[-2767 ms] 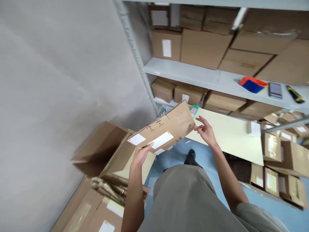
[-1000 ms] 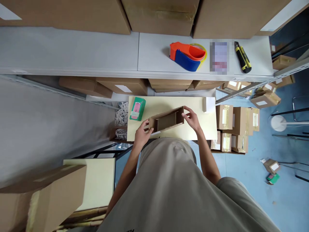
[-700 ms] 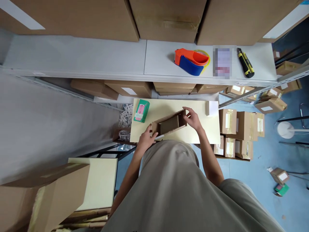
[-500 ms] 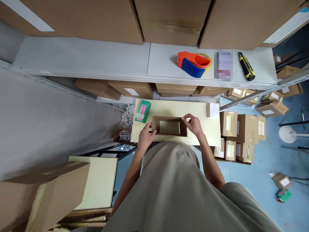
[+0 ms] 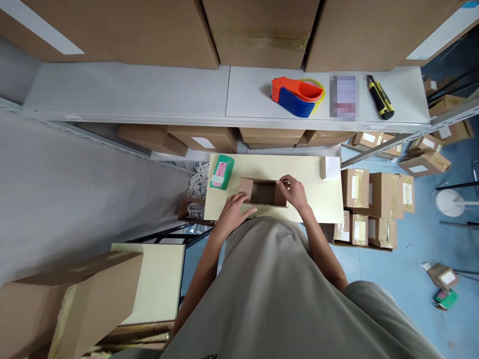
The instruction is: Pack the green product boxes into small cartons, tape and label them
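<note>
Since the last frame, left hand (image 5: pixel 232 213) has shifted from the carton's left end to its near-left corner; right hand (image 5: pixel 295 193) has edged left along the far rim. Open carton (image 5: pixel 263 193) sits on the cream table (image 5: pixel 318 202), middle of it, toward the near edge, opening up, long side running left-right, end panels lighter at left. Left hand: partly open, fingers loosely curved, fingertips at the near-left corner, thumb pointing right by the near side; not a closed grip. Right hand: mostly closed, thumb and fingers pinching the far rim near the right end. Green box (image 5: pixel 222 172) with pink print lies far left on table, tilted, apart from carton. White box (image 5: pixel 330 168) at far right of table. Shelf (image 5: pixel 149 94) beyond, higher up: orange-and-blue tape dispenser (image 5: pixel 297 96), pixelated rectangle (image 5: pixel 344 97) right of it, black-and-yellow utility knife (image 5: pixel 380 97) right of that. Large cartons (image 5: pixel 262 30) stand behind these. Stacked taped boxes (image 5: pixel 381 192) to the right of table. Big open carton (image 5: pixel 97 294) near left, by second cream surface (image 5: pixel 159 281).
</note>
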Tool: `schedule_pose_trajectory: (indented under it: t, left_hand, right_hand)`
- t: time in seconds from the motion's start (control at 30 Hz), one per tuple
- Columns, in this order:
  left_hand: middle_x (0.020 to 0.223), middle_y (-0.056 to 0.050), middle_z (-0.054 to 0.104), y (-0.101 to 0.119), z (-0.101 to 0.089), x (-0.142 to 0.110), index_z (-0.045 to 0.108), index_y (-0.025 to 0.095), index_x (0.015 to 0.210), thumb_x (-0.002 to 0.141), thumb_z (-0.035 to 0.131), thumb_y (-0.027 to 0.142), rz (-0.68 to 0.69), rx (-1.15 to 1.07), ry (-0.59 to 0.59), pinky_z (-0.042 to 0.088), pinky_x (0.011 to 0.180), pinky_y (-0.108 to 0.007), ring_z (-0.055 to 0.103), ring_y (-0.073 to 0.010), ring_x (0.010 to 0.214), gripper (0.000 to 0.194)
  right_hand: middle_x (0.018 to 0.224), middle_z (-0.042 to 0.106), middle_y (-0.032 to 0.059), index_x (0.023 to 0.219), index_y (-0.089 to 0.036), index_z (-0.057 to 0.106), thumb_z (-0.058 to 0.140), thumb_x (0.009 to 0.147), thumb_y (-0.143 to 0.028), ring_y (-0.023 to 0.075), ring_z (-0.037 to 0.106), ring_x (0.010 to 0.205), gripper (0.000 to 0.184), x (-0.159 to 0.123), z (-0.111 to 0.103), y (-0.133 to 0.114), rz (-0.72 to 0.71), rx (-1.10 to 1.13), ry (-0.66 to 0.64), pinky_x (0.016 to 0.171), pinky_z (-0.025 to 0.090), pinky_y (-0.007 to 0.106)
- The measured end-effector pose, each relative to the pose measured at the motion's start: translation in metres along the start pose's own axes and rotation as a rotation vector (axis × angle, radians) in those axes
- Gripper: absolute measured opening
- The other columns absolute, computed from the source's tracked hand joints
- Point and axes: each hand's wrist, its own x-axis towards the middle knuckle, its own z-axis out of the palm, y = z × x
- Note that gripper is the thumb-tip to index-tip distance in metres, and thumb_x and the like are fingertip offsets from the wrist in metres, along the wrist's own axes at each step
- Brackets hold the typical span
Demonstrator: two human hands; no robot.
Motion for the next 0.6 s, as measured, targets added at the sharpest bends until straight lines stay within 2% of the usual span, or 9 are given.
schedule_pose_trajectory:
  t: [0.07, 0.17, 0.3, 0.43, 0.5, 0.6]
  left_hand:
    - [0.147, -0.017, 0.073, -0.001, 0.003, 0.004, 0.068, 0.024, 0.150, 0.102, 0.081, 0.040, -0.105, -0.014, 0.082, 0.056, 0.121, -0.051, 0.068, -0.0365, 0.139, 0.053]
    - [0.147, -0.016, 0.070, -0.005, 0.007, 0.011, 0.064, 0.026, 0.156, 0.105, 0.075, 0.035, -0.221, -0.020, 0.191, 0.060, 0.109, -0.045, 0.076, -0.0320, 0.120, 0.053]
    - [0.134, -0.012, 0.070, -0.015, 0.012, 0.018, 0.078, 0.027, 0.139, 0.106, 0.071, 0.030, -0.176, -0.009, 0.163, 0.060, 0.105, -0.039, 0.077, -0.0256, 0.102, 0.034]
    - [0.126, -0.011, 0.072, -0.031, 0.024, 0.021, 0.082, 0.025, 0.123, 0.108, 0.068, 0.039, -0.180, -0.138, 0.210, 0.060, 0.101, -0.037, 0.075, -0.0240, 0.099, 0.025]
    - [0.126, -0.011, 0.075, -0.041, 0.033, 0.025, 0.079, 0.024, 0.121, 0.105, 0.070, 0.043, -0.239, -0.277, 0.274, 0.060, 0.100, -0.037, 0.075, -0.0242, 0.105, 0.026]
    - [0.135, -0.013, 0.076, -0.060, 0.048, 0.033, 0.071, 0.022, 0.138, 0.096, 0.080, 0.047, -0.392, -0.576, 0.326, 0.060, 0.105, -0.037, 0.075, -0.0235, 0.115, 0.050]
  right_hand:
    - [0.115, 0.083, 0.0103, 0.110, -0.028, 0.079, 0.059, 0.108, -0.070, 0.0312, 0.078, 0.104, 0.047, -0.002, -0.001, 0.004, -0.052, -0.025, -0.034, 0.097, 0.061, 0.047]
    - [0.130, 0.079, 0.0153, 0.114, -0.027, 0.087, 0.063, 0.108, -0.066, 0.0377, 0.068, 0.124, 0.046, -0.007, -0.006, 0.015, -0.147, -0.124, -0.043, 0.113, 0.057, 0.059]
    - [0.153, 0.069, 0.0155, 0.126, -0.029, 0.088, 0.067, 0.108, -0.060, 0.0425, 0.059, 0.138, 0.042, -0.019, -0.008, 0.033, -0.164, -0.180, -0.074, 0.120, 0.053, 0.067]
    - [0.160, 0.065, 0.0145, 0.137, -0.031, 0.083, 0.062, 0.110, -0.061, 0.0405, 0.055, 0.149, 0.046, -0.027, -0.003, 0.054, -0.099, -0.038, -0.065, 0.125, 0.051, 0.065]
    - [0.167, 0.059, 0.0169, 0.154, -0.030, 0.071, 0.066, 0.104, -0.069, 0.0391, 0.058, 0.150, 0.063, -0.027, 0.000, 0.067, 0.027, 0.116, -0.035, 0.123, 0.053, 0.062]
    - [0.177, 0.047, 0.0240, 0.177, -0.026, 0.041, 0.080, 0.087, -0.081, 0.0392, 0.059, 0.153, 0.112, -0.024, 0.005, 0.090, 0.277, 0.324, -0.068, 0.123, 0.054, 0.059]
